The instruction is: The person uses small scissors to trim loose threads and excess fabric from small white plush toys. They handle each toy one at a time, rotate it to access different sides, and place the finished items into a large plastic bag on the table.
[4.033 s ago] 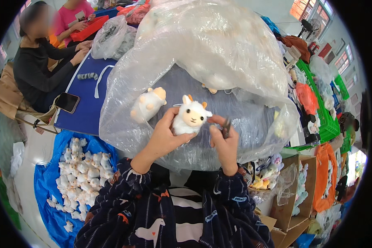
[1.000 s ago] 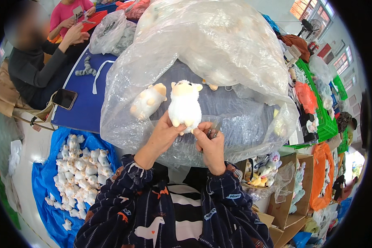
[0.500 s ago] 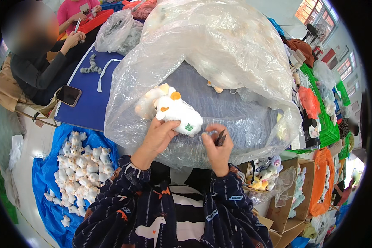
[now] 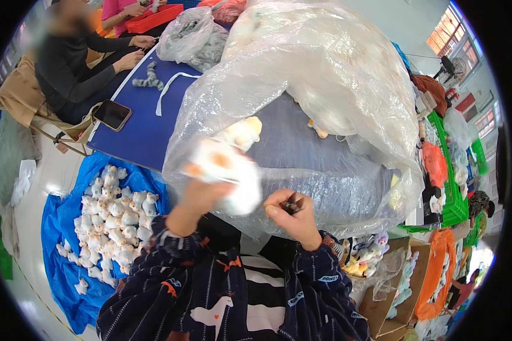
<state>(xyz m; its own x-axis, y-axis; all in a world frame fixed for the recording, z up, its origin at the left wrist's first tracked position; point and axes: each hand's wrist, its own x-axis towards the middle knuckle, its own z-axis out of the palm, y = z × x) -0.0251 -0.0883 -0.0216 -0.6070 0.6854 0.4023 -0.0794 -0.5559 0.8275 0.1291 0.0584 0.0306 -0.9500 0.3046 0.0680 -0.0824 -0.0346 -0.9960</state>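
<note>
My left hand (image 4: 192, 206) is closed on a white plush toy (image 4: 242, 184) with orange-yellow patches, smeared by motion, at the near left edge of the plastic-covered table. Close to the toy's right side is my right hand (image 4: 299, 220), its fingers curled round a small dark tool (image 4: 291, 207) that looks like thread snips. Thumb and forefinger of that hand meet at the tip; whether they pinch a thread I cannot make out. Another white and yellow plush toy (image 4: 242, 133) lies just beyond the held one, partly under clear plastic sheeting (image 4: 210, 108).
Many similar white toys (image 4: 116, 227) lie on a blue sheet (image 4: 60, 233) at the lower left. A phone (image 4: 113, 115) and a grey fuzzy strip (image 4: 149, 77) rest on the blue table. A co-worker (image 4: 68, 68) sits far left. Cardboard boxes (image 4: 407, 284) stand at the right.
My left hand has drawn the toy nearer and tilted it, and the toy now blurs. My right hand has shifted slightly left and down, thumb and forefinger now together. The whole view has shifted.
</note>
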